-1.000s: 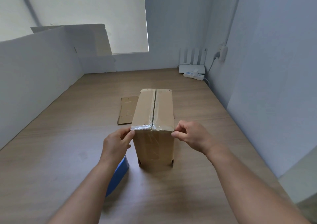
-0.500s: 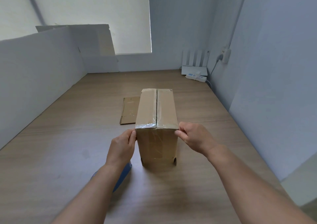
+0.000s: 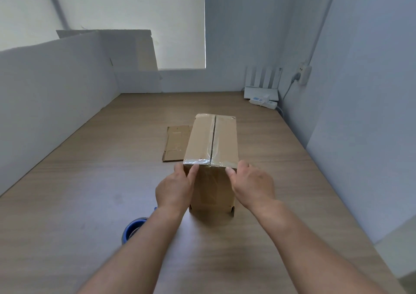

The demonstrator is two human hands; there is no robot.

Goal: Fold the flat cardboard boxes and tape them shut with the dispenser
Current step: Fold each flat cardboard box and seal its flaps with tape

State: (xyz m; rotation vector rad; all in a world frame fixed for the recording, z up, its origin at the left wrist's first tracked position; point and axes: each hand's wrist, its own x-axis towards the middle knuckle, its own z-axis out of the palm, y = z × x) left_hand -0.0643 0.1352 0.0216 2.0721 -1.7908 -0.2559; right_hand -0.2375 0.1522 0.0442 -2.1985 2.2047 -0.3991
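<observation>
I am watching a brown cardboard box (image 3: 211, 140) standing near the middle of the wooden table (image 3: 90, 192), narrow and tall, its short face turned toward me. Its top flaps are lying closed, meeting in a dark seam down the middle, and clear glossy tape is running along that seam and folding over the near top edge onto the front face. With the flaps shut, I cannot tell what is inside.

The left hand (image 3: 174, 187) is gripping the box's upper near-left corner, thumb pressing on the front face and fingers wrapping round the left side. The right hand (image 3: 253, 186) is gripping the upper near-right corner the same way, thumb on the front edge.

A flat cardboard piece (image 3: 176, 142) is lying on the table just beside the box's left side, further back. A blue tape dispenser (image 3: 131, 229) is sitting on the table near me, partly hidden under the left forearm.
</observation>
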